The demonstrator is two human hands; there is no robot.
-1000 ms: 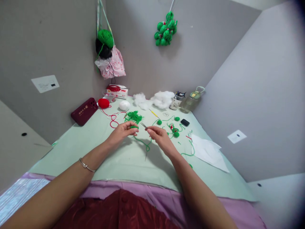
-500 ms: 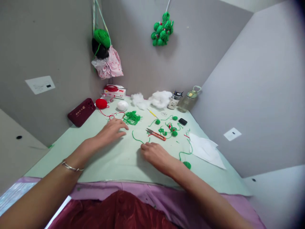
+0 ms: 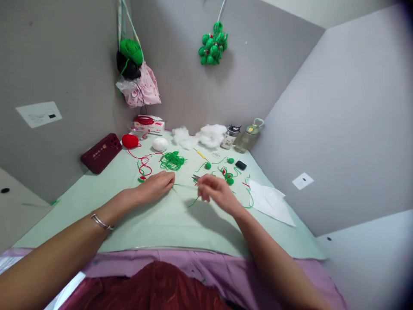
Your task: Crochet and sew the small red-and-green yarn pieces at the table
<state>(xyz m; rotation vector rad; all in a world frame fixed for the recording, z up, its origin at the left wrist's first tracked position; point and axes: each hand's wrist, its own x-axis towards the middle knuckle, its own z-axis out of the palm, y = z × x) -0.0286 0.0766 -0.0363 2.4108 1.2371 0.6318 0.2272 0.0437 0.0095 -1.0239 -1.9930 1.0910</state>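
Note:
A strand of green yarn (image 3: 185, 185) stretches between both hands, just above the table. My left hand (image 3: 158, 186) is closed on one end, low over the mat near a tangle of green yarn (image 3: 173, 160). My right hand (image 3: 215, 190) is raised with its fingers pinched on the other part, and a loose tail hangs below. Behind that hand, thread snips (image 3: 195, 177) are mostly hidden, with only the blades showing. A small red and green crocheted piece (image 3: 141, 178) lies beside my left hand.
At the back stand a red yarn ball (image 3: 130, 141), a white yarn ball (image 3: 160, 144), stuffing (image 3: 211, 135), a pen cup (image 3: 229, 140) and a bottle (image 3: 247, 140). Small green balls (image 3: 230, 181), a yellow crochet hook (image 3: 200, 153) and white paper (image 3: 271, 202) lie around.
My left hand has closed on the yarn and drawn in from its spread pose. My right hand has risen off the mat, pulling the strand up. The whole view has shifted slightly.

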